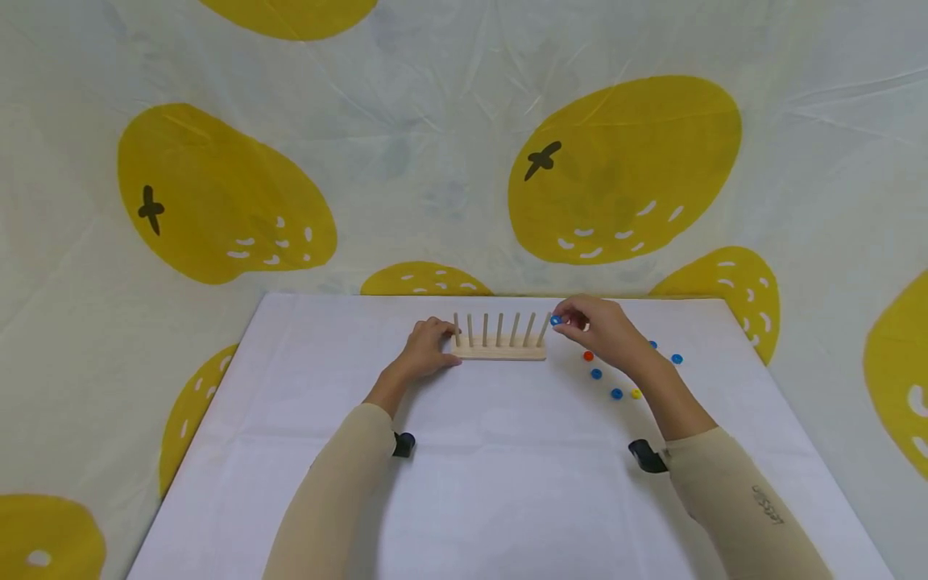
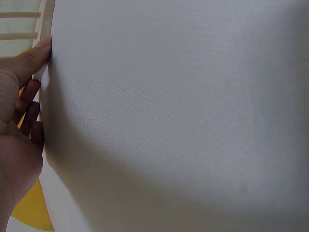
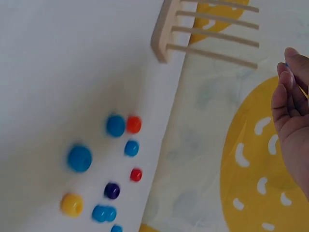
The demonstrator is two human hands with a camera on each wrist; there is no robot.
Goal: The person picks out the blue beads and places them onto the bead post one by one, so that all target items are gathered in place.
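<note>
A pale wooden rack (image 1: 499,353) with a row of several upright pegs stands toward the back of the table. My left hand (image 1: 424,348) grips its left end, with the thumb on the front face and fingers behind. In the left wrist view, the left thumb (image 2: 34,59) presses the rack's edge. Just beside the top of the rightmost peg, my right hand (image 1: 602,332) pinches a blue bead (image 1: 556,321) between thumb and fingertips. The right wrist view shows that hand (image 3: 294,106) near the peg ends, its bead mostly hidden by the fingers. The pegs bear no beads.
Loose beads lie on the white tabletop right of the rack: a red bead (image 1: 588,356), a yellow bead (image 1: 635,394) and several blue ones, such as one blue bead (image 1: 617,394). The right wrist view also shows a dark purple bead (image 3: 112,190). A patterned cloth (image 1: 435,201) hangs behind the table.
</note>
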